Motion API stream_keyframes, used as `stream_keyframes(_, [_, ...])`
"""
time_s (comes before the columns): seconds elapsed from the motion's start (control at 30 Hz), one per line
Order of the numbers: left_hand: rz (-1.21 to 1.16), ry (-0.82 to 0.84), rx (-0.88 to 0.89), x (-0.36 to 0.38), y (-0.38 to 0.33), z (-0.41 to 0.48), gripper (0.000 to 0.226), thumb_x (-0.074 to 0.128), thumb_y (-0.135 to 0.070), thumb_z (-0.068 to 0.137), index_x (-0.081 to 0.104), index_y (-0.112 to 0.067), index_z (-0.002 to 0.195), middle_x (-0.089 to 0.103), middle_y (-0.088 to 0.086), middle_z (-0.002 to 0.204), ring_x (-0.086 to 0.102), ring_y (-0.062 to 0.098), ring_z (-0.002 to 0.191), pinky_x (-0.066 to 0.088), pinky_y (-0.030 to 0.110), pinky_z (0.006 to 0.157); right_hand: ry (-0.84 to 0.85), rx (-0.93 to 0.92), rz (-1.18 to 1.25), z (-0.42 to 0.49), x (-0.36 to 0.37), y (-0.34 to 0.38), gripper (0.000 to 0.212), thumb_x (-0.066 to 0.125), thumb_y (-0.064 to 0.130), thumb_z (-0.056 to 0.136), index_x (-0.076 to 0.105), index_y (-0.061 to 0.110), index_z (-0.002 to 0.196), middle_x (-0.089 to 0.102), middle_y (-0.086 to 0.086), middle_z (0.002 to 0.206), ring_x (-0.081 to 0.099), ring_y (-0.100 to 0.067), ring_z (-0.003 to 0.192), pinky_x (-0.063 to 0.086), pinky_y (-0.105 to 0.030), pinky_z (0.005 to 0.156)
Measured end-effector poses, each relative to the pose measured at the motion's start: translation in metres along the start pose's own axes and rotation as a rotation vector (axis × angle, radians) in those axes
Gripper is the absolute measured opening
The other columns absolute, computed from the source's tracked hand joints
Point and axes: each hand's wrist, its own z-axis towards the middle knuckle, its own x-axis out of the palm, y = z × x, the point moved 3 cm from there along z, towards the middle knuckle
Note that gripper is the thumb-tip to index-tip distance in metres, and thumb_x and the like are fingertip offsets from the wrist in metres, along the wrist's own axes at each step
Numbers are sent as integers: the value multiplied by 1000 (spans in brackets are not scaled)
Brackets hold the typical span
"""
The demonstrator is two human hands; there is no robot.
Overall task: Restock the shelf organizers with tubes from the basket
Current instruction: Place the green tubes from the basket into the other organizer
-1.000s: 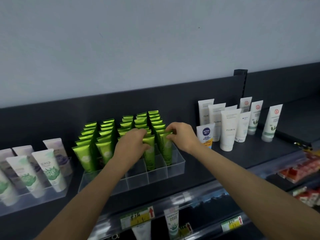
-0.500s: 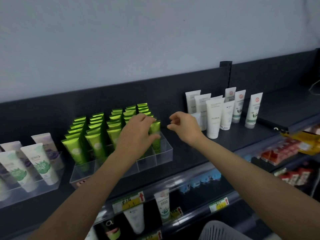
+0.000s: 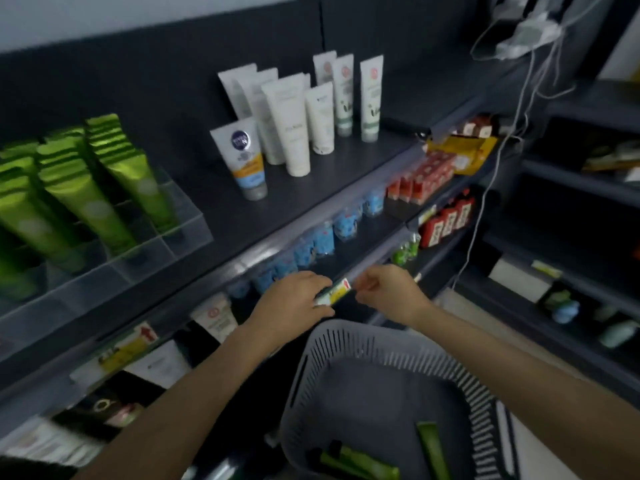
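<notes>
Low in the grey basket (image 3: 381,336), at the bottom of frame, a few loose green tubes (image 3: 360,467) lay flat on its floor, with another green tube (image 3: 431,448) lying lengthwise just beside them. The count was uncertain, since the corner was dim and partly cut off.

Handling, as a judgement:
- Light, soft-walled plastic that would dent under a squeeze and is not fragile.
- Glossy skin, so likely a little slick.
- Stiffest at the cap and the crimped end.
- Best taken across the body near the cap, thumb against fingers; two or three could probably be gathered at once.

Neither hand held a tube. The left hand (image 3: 294,303) hovered over the basket's far rim, fingers close together and gently bent, thumb underneath. A yellow price label (image 3: 334,292) on the shelf rail sat right at its fingertips; I could not tell whether they touched it. The right hand (image 3: 391,296) was just beside it, loosely curled, with nothing seen in it.

Up and to the left, the clear organizer (image 3: 173,244) carried rows of standing green tubes (image 3: 86,202), cap down. Its front cells looked unfilled.

White tubes (image 3: 287,123) stood loose on the dark shelf (image 3: 311,188) to the organizer's right, with a blue-and-orange tube (image 3: 247,161) in front of them. Blue packets (image 3: 322,237) sat on the shelf beneath, and red packs (image 3: 420,178) were further right.
</notes>
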Motion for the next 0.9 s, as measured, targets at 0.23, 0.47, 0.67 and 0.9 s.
stream_keyframes(0.23, [-145, 429, -9, 135, -3, 6, 13, 64, -24, 84, 58, -13, 81, 59, -1, 89, 56, 15, 88, 43, 28, 73, 194, 318, -223, -44, 47, -128, 23, 55, 13, 89, 69, 4, 105, 67, -14, 113, 61, -28, 110, 45, -30, 92])
stream_keyframes(0.47, [-229, 658, -158, 248, 10, -12, 24, 65, -19, 86, 67, -10, 108, 67, 4, 109, 60, 18, 103, 45, 26, 86, 283, 434, -98, -71, 109, -219, 18, 60, 10, 74, 58, 22, 61, 58, 0, 62, 66, -18, 73, 46, -18, 55])
stream_keyframes(0.67, [-170, 775, -240, 315, 16, -26, 14, 61, -15, 89, 70, -5, 91, 70, 11, 95, 64, 26, 91, 48, 31, 78, 308, 743, -48, -91, 157, -264, 34, 44, 17, 95, 60, -1, 119, 60, -18, 125, 55, -30, 120, 43, -30, 96])
stream_keyframes(0.9, [-68, 1019, -118, 366, -6, -26, 16, 61, -18, 85, 67, -7, 94, 66, 14, 101, 61, 31, 94, 48, 37, 84, 252, 902, -153, -99, 177, -291, 31, 49, 12, 89, 61, -1, 115, 59, -21, 124, 57, -34, 117, 46, -33, 95])
